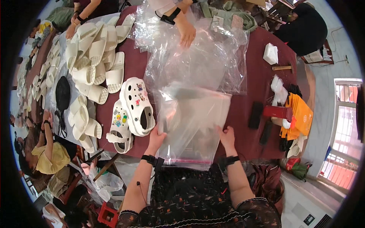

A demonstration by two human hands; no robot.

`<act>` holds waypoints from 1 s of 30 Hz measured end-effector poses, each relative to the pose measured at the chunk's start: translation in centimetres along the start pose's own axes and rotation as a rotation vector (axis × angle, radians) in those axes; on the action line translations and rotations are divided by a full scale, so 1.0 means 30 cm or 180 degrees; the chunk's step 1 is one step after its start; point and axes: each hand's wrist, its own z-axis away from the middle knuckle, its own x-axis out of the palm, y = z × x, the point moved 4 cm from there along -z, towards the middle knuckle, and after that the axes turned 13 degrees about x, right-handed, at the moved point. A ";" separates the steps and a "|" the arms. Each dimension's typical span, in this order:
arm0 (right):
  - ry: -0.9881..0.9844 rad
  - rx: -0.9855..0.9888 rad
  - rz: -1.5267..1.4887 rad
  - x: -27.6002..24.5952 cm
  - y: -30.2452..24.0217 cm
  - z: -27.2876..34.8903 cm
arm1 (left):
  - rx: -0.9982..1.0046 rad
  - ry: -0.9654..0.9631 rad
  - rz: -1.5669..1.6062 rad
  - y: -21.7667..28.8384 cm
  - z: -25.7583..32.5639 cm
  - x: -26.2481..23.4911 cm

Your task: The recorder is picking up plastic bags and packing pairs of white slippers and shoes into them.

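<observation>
White clogs: are lying on desk, outside clear bag.
L hand: is gripping bag's L edge.
Bag: is lying flat betw. hands; spreading seems done, but nothing is showing inside yet.
R hand: is gripping R edge.

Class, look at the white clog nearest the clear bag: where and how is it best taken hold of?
Probably by the heel rim of the white clog, coming from the near right side, fingers inside the dark opening and thumb outside. The upper faces up, the open heel points toward the person beside the left hand, and the other clog crowds its left side.
</observation>
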 end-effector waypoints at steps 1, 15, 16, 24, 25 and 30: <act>-0.0022 -0.0161 -0.0242 0.043 0.035 0.009 | -0.0084 -0.0101 -0.0099 0.012 0.003 0.004; -0.0099 -0.4130 0.0996 0.275 -0.480 0.253 | 0.0065 0.0651 -0.1777 0.047 -0.023 0.001; -0.0270 -0.4218 0.1332 0.319 -0.492 0.287 | -0.0040 0.0676 -0.1808 0.061 -0.026 -0.002; -0.1012 -0.4578 0.2705 0.163 -0.301 0.308 | -0.0231 0.0811 -0.1792 0.098 -0.016 -0.013; -0.0964 -0.4645 0.2526 0.122 -0.267 0.304 | -0.0236 0.0809 -0.1766 0.099 -0.016 -0.016; -0.0467 -0.4195 0.2811 0.029 -0.156 0.274 | -0.0206 0.0877 -0.1925 0.069 -0.014 -0.019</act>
